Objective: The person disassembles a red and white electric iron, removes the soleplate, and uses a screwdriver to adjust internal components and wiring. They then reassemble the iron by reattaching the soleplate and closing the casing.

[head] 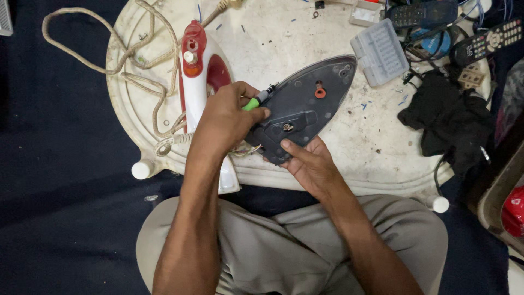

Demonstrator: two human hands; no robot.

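A dirty white round worktop [376, 158] sits over a dark floor. At its near edge the left hand [226, 117] is closed around a green-handled screwdriver [256, 100], its tip against the rear of a grey soleplate [305, 104]. The right hand [311, 164] lies open under the soleplate's near end, thumb pressed on top. The red-and-white iron body [197, 71] lies beside them toward the left edge, its cord [109, 68] looping over that edge. A clear box [380, 52] and remotes [486, 39] sit near the far right edge.
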